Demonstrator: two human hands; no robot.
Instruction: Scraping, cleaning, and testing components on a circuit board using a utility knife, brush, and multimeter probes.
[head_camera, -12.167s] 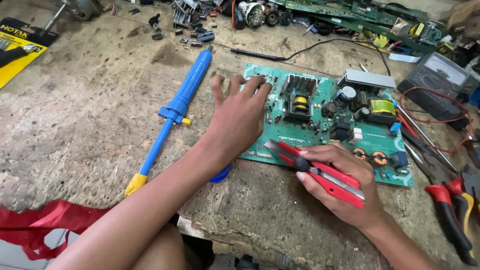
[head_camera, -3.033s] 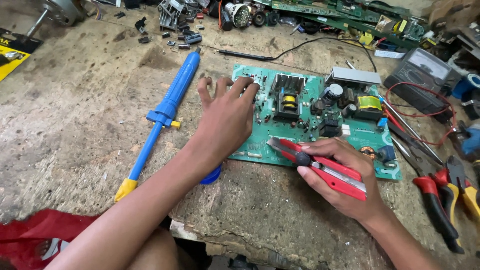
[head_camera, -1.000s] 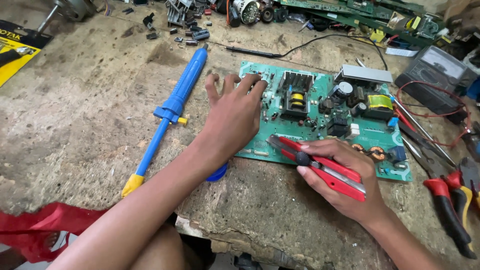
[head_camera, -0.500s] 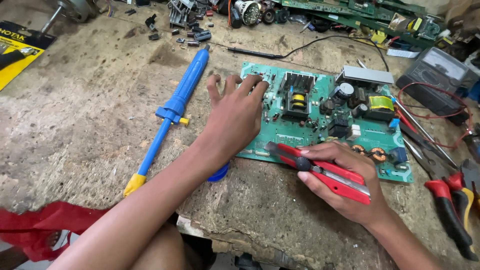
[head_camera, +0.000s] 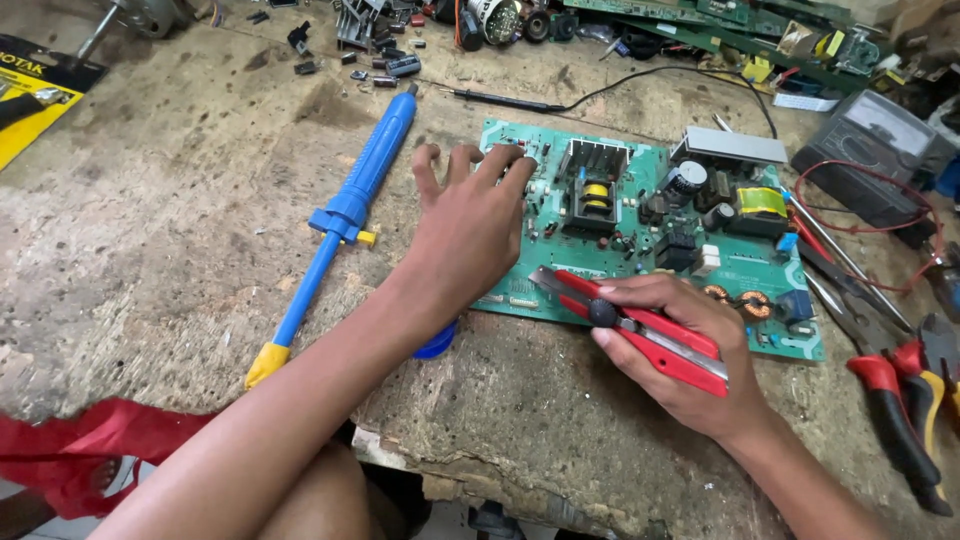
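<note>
Green circuit board lies flat on the worn wooden workbench, near its front edge, with a heatsink, capacitors and coils on top. We press our left hand on the board's left end, fingers spread, palm down, pinning it. Our right hand is closed around a red utility knife, thumb on the black slider knob, blade tip resting on the board's front edge, just right of the left hand. We judge the step as scraping or cutting at the board while it is pinned; the next move calls for steady downward pressure from the left hand and a short controlled stroke. A blue desoldering pump lies left of the board, red-handled pliers to its right.
</note>
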